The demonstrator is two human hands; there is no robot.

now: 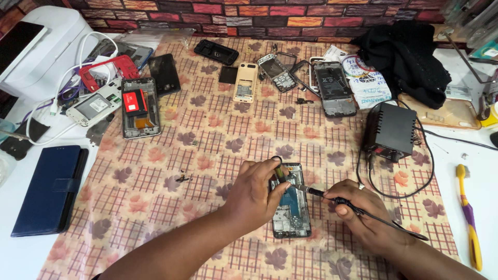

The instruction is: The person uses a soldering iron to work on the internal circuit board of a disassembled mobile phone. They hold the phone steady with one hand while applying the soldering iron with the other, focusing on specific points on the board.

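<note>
Far left, a dark blue wallet case [49,189] lies on the white table, and beyond it sit opened phones, one with a red battery [135,101]. Moving right: the left hand [254,194] presses down on the opened phone [290,207] lying near centre on the patterned cloth [155,171], fingers curled narrow around what looks like small scissors or tweezers [279,167]; only a loop shows. The palm hides the phone's left edge. The right hand [363,212] pinches a thin black soldering iron [332,198], tip touching the phone's upper part. Further right, a black power unit [391,129] and a yellow-purple toothbrush [469,218].
</note>
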